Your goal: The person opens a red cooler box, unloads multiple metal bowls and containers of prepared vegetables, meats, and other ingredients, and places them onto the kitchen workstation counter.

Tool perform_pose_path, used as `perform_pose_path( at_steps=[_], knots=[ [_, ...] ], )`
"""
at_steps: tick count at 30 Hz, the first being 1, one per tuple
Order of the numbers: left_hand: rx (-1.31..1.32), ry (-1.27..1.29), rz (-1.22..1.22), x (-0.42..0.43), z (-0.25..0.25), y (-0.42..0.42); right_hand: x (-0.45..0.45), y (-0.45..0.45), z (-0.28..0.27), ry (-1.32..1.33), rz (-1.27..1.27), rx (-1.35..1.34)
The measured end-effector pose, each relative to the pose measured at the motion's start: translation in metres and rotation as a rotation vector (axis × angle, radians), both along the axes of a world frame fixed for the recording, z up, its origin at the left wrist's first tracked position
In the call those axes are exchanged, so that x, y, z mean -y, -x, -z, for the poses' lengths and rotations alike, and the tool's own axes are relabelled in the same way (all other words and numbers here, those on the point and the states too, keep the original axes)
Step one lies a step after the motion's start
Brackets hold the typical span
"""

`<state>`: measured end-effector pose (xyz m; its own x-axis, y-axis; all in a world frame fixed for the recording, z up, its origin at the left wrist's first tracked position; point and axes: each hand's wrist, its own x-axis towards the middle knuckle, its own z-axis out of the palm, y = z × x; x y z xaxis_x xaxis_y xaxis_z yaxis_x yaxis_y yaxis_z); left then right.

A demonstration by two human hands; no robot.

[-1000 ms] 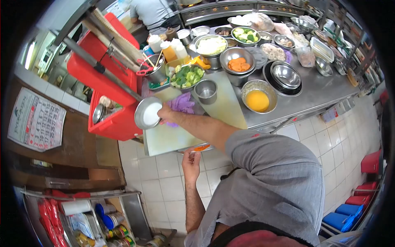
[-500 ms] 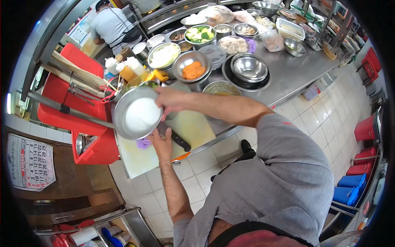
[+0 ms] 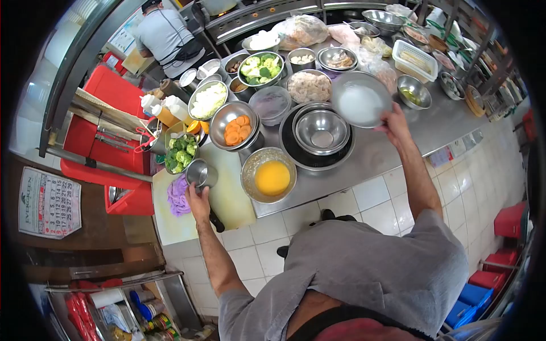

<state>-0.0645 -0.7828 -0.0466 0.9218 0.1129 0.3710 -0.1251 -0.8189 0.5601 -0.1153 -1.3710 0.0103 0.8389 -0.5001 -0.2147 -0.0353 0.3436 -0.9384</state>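
Observation:
My right hand (image 3: pixel 395 124) grips the rim of a metal bowl (image 3: pixel 381 116) with white contents, held out to the right beside stacked steel bowls (image 3: pixel 322 128). Over the cutting board, my left hand (image 3: pixel 197 202) has its fingers on a small metal cup (image 3: pixel 206 174). Shredded purple cabbage (image 3: pixel 180 196) lies left of that hand. A knife's black handle (image 3: pixel 216 222) shows just right of the wrist; its blade is mostly hidden. Broccoli in a bowl (image 3: pixel 181 153) sits behind the cup. Between my hands stands a bowl of yellow liquid (image 3: pixel 272 178).
The pale cutting board (image 3: pixel 236 196) reaches the counter's front edge. Behind are bowls of carrot slices (image 3: pixel 238 131), cabbage (image 3: pixel 209 101) and green vegetables (image 3: pixel 261 68). Red bins (image 3: pixel 114 91) and a metal rail border the left. Another person (image 3: pixel 165 40) stands at the far left.
My right hand has carried the bowl with white contents from above the board to the right. My left hand has let go of it and is now at the small cup.

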Motion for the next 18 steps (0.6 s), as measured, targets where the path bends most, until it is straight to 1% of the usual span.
perform_pose_path(
  at_steps=[1, 3, 4, 6, 7, 9, 10, 11, 13, 15, 16, 17, 18],
  knots=[
    [-0.001, -0.006, -0.014, 0.002, -0.002, -0.003, 0.013, 0.007, 0.006, -0.003, 0.087, -0.024],
    [-0.083, -0.049, -0.044, 0.006, -0.008, -0.009, 0.049, 0.013, 0.041, -0.001, 0.14, 0.004],
    [-0.083, -0.055, -0.053, 0.006, -0.009, -0.008, 0.063, 0.017, 0.056, -0.008, 0.132, 0.003],
    [-0.062, 0.037, -0.101, 0.005, -0.01, -0.006, 0.083, 0.025, 0.08, -0.04, 0.232, -0.097],
    [-0.065, 0.033, -0.103, 0.006, -0.013, -0.001, 0.087, 0.03, 0.087, -0.044, 0.23, -0.101],
    [0.035, 0.084, -0.126, 0.008, -0.03, 0.016, 0.09, 0.04, 0.098, -0.11, 0.258, -0.145],
    [0.072, 0.025, -0.142, 0.003, -0.038, 0.023, 0.089, 0.043, 0.103, -0.113, 0.26, -0.156],
    [0.107, -0.032, -0.156, 0.003, -0.051, 0.029, 0.087, 0.047, 0.107, -0.141, 0.261, -0.121],
    [0.099, 0.011, -0.145, 0.012, -0.084, 0.043, 0.085, 0.052, 0.112, -0.165, 0.267, -0.101],
    [0.048, -0.011, -0.118, 0.039, -0.123, 0.055, 0.086, 0.05, 0.117, -0.158, 0.259, -0.065],
    [0.067, -0.025, -0.04, 0.058, -0.141, 0.057, 0.092, 0.047, 0.126, -0.183, 0.228, -0.053],
    [0.061, -0.023, -0.044, 0.079, -0.156, 0.057, 0.092, 0.047, 0.126, -0.18, 0.224, -0.06],
    [0.048, 0.02, 0.056, 0.102, -0.168, 0.055, 0.088, 0.044, 0.122, -0.204, 0.219, -0.033]
  ],
)
